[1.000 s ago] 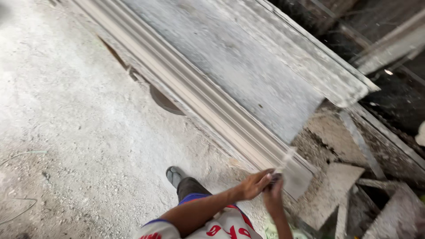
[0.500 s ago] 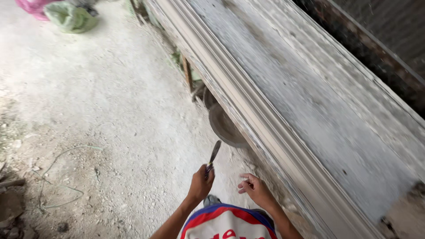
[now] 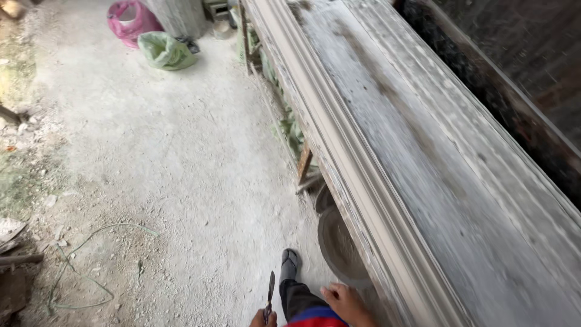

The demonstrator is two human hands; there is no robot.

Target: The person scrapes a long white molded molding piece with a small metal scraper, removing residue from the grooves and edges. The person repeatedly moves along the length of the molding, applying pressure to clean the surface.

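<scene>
Far L, floor: loose green cord (image 3: 85,266) looped on the dusty ground; pink bag (image 3: 124,21) and green bag (image 3: 162,50) well off at the top. Bottom edge, L of centre: left hand (image 3: 264,318), mostly cut off by frame, fingers closed round the handle of a small trowel (image 3: 269,295); narrow dark blade points up and away, clear of the floor and well apart from the desk. Judgement: trowel light and stiff, thin metal blade w/ an edge, so grip belongs on the handle, as it is now; handle end sits inside the fist, blade sticks out past the fingers. Next, person's foot in a dark sandal (image 3: 289,261) just R of the blade. Right hand (image 3: 346,301): fingers spread and relaxed, holding nothing, hovering or resting near the lower edge of the long moulded plaster strip (image 3: 357,181); contact can't be told from this view. Round pan (image 3: 339,245) under the desk edge, just above that hand. Strip runs the full length of the grey desk (image 3: 460,181), along its near side. Judgement: strip long, heavy, brittle, dusty surface; would need support at several pts, not one end.
</scene>
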